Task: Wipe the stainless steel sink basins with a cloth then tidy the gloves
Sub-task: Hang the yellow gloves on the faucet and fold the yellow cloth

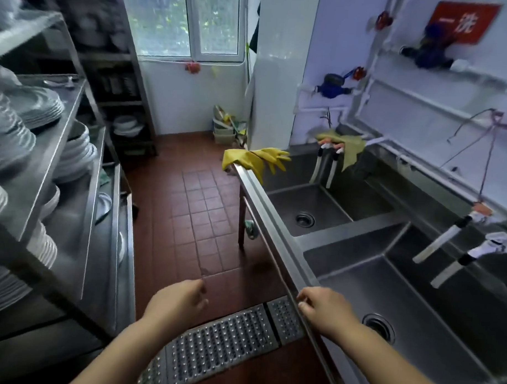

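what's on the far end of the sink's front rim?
Yellow rubber gloves are draped over the far end of the front rim, fingers pointing toward the far basin. The rim beneath them is covered, so anything under them can't be seen.

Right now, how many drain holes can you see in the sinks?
2. One drain sits in the far basin's floor, the other drain in the near basin beside the right hand. Further basins may be out of view.

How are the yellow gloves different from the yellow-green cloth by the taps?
The yellow gloves hang over the sink's front rim; the yellow-green cloth is draped at the back, over the far taps. The gloves are brighter yellow and show fingers; the cloth is duller and flat. Both hang limp, with no hand on them.
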`<state>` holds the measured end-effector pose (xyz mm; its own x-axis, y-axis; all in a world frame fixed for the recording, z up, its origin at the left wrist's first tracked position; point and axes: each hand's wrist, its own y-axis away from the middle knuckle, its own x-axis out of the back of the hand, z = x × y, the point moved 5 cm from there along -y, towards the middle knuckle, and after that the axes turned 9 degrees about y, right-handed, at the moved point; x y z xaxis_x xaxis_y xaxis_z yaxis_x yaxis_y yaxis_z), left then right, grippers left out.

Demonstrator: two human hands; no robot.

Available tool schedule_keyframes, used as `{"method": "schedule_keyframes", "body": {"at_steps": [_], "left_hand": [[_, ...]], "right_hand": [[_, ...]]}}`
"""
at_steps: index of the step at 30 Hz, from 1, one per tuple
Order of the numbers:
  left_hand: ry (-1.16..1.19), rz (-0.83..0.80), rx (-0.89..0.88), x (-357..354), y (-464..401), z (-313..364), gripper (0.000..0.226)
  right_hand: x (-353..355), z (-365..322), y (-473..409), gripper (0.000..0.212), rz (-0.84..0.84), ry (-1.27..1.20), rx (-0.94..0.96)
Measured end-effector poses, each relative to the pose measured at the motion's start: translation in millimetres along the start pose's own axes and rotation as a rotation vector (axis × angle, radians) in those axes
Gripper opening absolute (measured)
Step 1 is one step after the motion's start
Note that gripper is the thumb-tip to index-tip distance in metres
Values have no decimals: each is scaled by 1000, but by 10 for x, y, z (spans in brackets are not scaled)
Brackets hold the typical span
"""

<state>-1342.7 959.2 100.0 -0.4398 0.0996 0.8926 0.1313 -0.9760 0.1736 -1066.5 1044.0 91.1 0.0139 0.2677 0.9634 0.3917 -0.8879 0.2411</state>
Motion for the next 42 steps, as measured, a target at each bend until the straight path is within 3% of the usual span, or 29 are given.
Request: {"method": "schedule_keyframes", "body": {"at_steps": [9,20,33,42], "left_hand": [[-79,-42,-95,268,-1807,-85,32],[-91,-63,-81,652,-3725,-28,33],[-65,-136,-340,683,-6345,207,28],[-153,-275,-447,768,-8230,-167,37]], "right_hand": [[305,405,-1764,22,0,-64,-107],[784,637,-3592,24,-7,-182,-69],[727,1110,-4712,21,-28,-317,-433],[837,695,-5935,22,-143,-329,-660]]}}
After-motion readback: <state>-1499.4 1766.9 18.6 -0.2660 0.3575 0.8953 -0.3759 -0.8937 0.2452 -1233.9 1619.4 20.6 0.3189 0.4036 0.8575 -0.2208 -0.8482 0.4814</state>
